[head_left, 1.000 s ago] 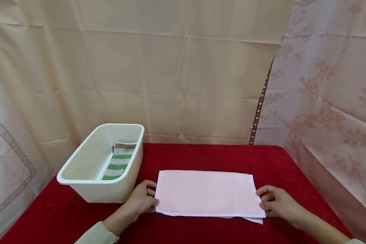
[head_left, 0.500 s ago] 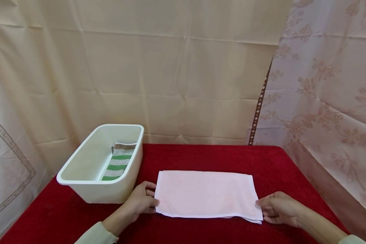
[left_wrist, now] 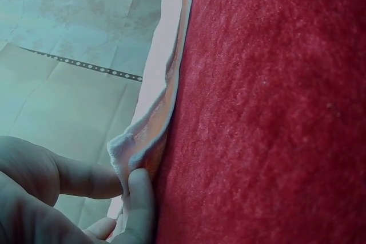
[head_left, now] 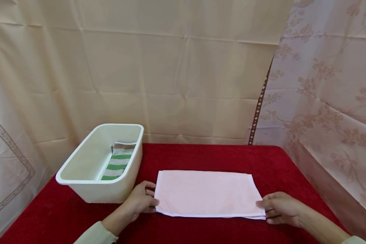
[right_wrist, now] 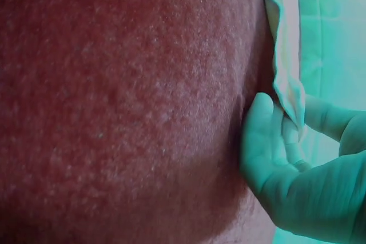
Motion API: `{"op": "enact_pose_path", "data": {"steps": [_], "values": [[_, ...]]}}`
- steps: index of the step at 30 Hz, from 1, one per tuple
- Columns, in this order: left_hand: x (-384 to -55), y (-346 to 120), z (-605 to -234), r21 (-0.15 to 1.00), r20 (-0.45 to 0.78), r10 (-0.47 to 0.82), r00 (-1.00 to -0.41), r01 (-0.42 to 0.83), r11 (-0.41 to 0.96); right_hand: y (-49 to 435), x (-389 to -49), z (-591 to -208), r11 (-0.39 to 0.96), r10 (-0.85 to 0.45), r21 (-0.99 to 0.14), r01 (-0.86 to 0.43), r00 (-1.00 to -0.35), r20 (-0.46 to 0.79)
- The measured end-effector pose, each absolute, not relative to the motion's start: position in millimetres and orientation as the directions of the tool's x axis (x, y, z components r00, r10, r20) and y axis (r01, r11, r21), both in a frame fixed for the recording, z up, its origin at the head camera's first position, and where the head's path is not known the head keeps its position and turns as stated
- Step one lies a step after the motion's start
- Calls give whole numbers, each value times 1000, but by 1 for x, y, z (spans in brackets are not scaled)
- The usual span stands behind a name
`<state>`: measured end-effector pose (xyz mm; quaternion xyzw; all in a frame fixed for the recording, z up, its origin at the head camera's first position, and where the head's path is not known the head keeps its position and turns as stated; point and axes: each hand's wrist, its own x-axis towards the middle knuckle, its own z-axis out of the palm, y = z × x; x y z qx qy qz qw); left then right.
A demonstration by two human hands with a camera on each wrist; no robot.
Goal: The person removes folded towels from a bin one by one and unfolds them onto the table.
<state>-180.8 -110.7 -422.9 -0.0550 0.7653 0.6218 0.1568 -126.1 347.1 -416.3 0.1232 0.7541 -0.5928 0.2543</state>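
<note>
A pale pink towel (head_left: 208,193) with white edges lies folded into a wide rectangle on the red table cover. My left hand (head_left: 141,200) pinches its near left corner between thumb and fingers; the left wrist view shows the towel's layered edge (left_wrist: 174,78) running away from those fingers. At the near right corner my right hand (head_left: 279,208) grips the cloth, thumb on top and fingers underneath. The right wrist view shows that towel corner (right_wrist: 293,104) between thumb and fingers, just over the red cover.
A cream plastic basin (head_left: 102,193) stands left of the towel, close behind my left hand. Inside it, against the right wall, lies a green, white and brown striped cloth (head_left: 119,162). Curtains (head_left: 183,74) hang behind the red-covered table (head_left: 207,156).
My right hand has shifted its grip to the near right corner and drawn it slightly outward. The lower layer that stuck out there now lies nearly even with the top one. My left hand stays put.
</note>
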Motion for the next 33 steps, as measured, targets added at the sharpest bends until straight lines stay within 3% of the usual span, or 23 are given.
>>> {"op": "enact_pose_path", "data": {"steps": [8,14,18,21,25,27,30,33], "values": [[-182,-112,-425,934,-305,106,-947,-275,227,349,-123,-423,246,-129,-837,488,-840,-528],[-181,-112,-425,933,-304,98,-948,-275,231,338,-121,-425,436,-2,-815,382,-905,-426],[-179,-113,-425,935,-283,101,-954,-251,250,334,-120,-426,644,27,-738,201,-970,-241],[-179,-113,-424,928,-250,110,-962,-205,313,334,-119,-429,784,-90,-619,-40,-995,-49],[-176,-115,-423,855,-105,156,-982,-9,519,335,-118,-433,812,-335,-439,-385,-923,189],[-174,-116,-424,767,3,211,-978,138,627,335,-118,-433,793,-414,-376,-479,-877,243],[-173,-118,-424,630,139,339,-930,348,694,335,-117,-435,777,-488,-286,-561,-823,290],[-173,-121,-422,516,178,495,-851,509,689,335,-116,-437,744,-565,-185,-643,-752,339]]}}
